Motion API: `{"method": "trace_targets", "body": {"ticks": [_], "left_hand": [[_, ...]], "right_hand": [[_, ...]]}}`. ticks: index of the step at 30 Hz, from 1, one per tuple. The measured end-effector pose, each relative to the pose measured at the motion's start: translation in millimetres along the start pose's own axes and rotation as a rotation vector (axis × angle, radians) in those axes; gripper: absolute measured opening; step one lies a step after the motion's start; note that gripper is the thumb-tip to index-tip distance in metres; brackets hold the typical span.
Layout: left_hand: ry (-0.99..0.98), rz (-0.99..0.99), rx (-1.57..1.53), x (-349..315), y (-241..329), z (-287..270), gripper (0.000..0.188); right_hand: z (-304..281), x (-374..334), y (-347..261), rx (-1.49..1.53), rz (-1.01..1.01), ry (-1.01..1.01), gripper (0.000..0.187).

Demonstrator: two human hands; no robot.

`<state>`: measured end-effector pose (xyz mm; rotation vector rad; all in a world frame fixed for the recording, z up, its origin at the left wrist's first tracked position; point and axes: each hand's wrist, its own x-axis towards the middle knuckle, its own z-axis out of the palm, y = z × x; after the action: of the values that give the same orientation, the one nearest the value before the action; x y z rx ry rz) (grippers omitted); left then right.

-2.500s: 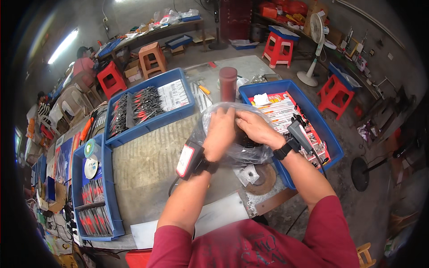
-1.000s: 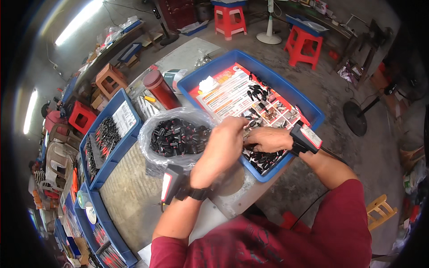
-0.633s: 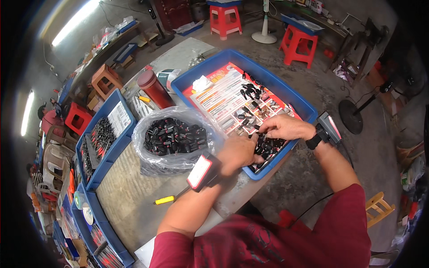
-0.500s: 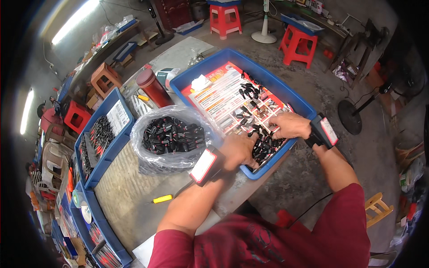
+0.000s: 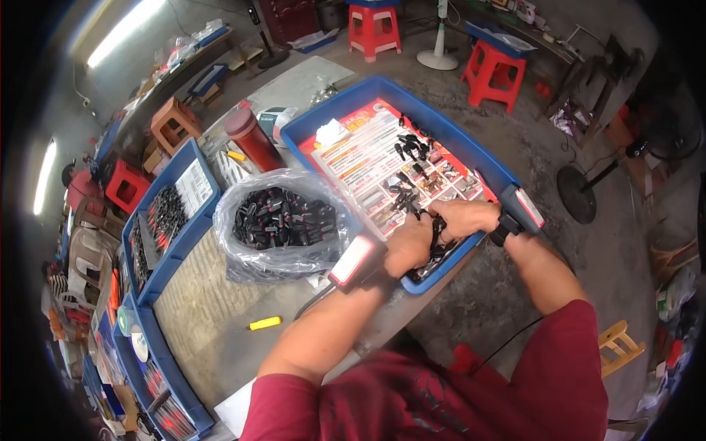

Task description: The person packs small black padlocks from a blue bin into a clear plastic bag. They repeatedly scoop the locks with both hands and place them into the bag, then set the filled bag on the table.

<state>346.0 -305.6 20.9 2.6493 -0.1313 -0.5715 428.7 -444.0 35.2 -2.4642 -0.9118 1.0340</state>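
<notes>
Pieces (image 5: 404,197), small and black, lie in a blue tray (image 5: 441,121), scattered over its printed sheet (image 5: 354,165) and heaped at the near end, beneath both hands. The left hand (image 5: 409,244) reaches down into the heap, its fingers mostly hidden; whether its grip is spread or pinching pieces, I cannot tell. The right hand (image 5: 465,218) is bent down just beside it over the same heap, and its grip cannot be made out either. White tissue (image 5: 332,132) lies crumpled near the tray's left wall. To the left stands an open clear bag (image 5: 257,266) holding many similar pieces, with a brownish-red jar (image 5: 254,140) behind it. On the bag's near side, a yellow-handled tool (image 5: 265,323) lies on the surface (image 5: 198,283). Red stools (image 5: 494,73) stand well beyond.
</notes>
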Motion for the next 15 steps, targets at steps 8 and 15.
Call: {"method": "trace_targets", "body": {"ticks": [8,15], "left_hand": [[0.099,0.105,-0.308,14.5,-10.2,3.8,0.054],[0.250,0.121,-0.605,-3.5,-3.8,-23.1,0.070]], "right_hand": [[2.5,3.3,-18.4,0.562,0.159,-0.059,0.024],[9.4,-3.8,-36.1,0.737,-0.093,0.325,0.029]]}}
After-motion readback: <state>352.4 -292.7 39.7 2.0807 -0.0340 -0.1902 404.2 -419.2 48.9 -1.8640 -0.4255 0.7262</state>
